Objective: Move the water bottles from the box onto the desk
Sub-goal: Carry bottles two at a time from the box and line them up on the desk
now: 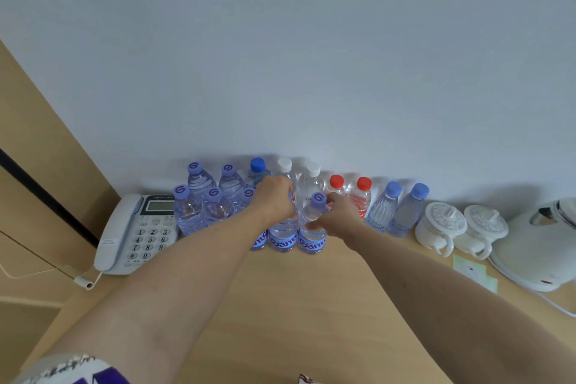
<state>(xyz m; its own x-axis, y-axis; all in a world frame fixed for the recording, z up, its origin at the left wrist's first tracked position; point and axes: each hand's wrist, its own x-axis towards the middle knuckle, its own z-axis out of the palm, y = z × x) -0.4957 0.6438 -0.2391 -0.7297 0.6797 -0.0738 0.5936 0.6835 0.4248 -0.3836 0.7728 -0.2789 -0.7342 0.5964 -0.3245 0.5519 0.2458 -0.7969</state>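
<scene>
Clear thin plastic, full of water: these bottles are likely weighty for their size, with walls that give under a squeeze and may be slick, so the firm spots to take hold are the ribbed shoulder and the neck just under the cap. Both hands are at work on the near row. The left hand (276, 196) curls down over the top of one bottle (283, 232), covering its cap and gripping it at the shoulder. The right hand (332, 212) wraps its fingers round the upper body of the bottle beside it (312, 235), whose purple cap (318, 198) shows above the thumb. Both bottles stand upright on the wooden table (311, 305), touching each other, just in front of the rows of other bottles (199, 196) along the far wall. No box is in view. To the left sits a phone (137, 234); to the right, two lidded cups (441, 224) and a white kettle (542, 243). A tall, narrow bottle tips easily, so each base should sit flat before the grip eases.
</scene>
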